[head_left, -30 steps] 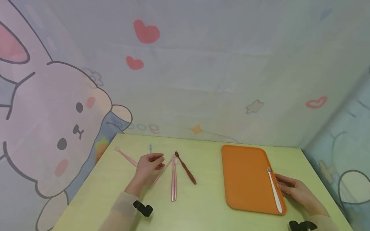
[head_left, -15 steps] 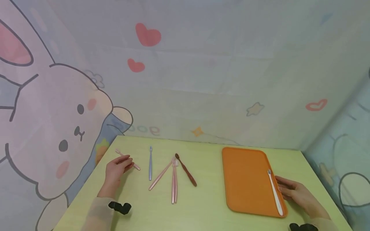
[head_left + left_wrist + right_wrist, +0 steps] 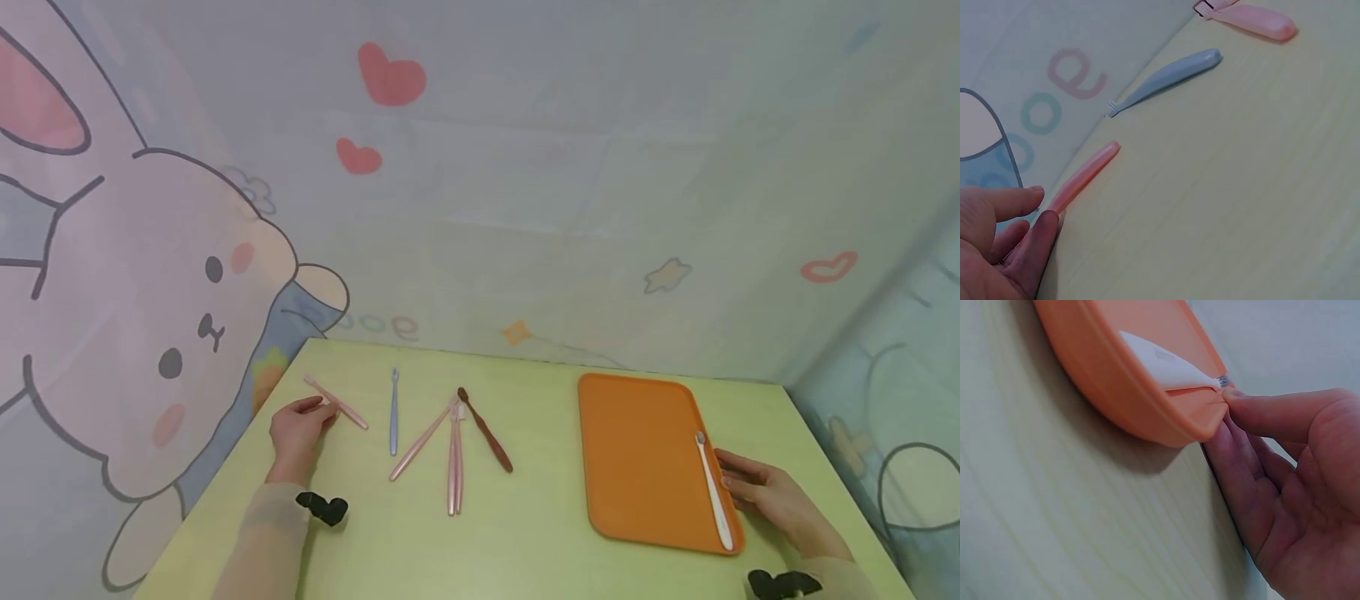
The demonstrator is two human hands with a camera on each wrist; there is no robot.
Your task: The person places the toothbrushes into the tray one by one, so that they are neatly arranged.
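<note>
At the table's left, my left hand [image 3: 298, 431] is at a pink toothbrush [image 3: 347, 408] that lies on the table. In the left wrist view the thumb and a finger stand slightly apart beside that brush's handle [image 3: 1088, 175], partly hiding its head end. My right hand [image 3: 772, 500] holds the right rim of an orange tray [image 3: 637, 467], the thumb on the rim and the other fingers against the outside. A white toothbrush [image 3: 715, 492] lies in the tray along that side, also seen as a white handle [image 3: 1163, 365] in the right wrist view.
Right of the left hand lies a blue toothbrush [image 3: 393, 412]. Several pink toothbrushes [image 3: 420, 442] meet at their heads mid-table, beside a brown toothbrush [image 3: 487, 433]. A printed cloth backdrop [image 3: 525, 208] hangs behind the light yellow table [image 3: 532, 533].
My left hand has moved left from above the blue toothbrush to the leftmost pink one, which stays on the table. The right hand keeps its place at the tray.
</note>
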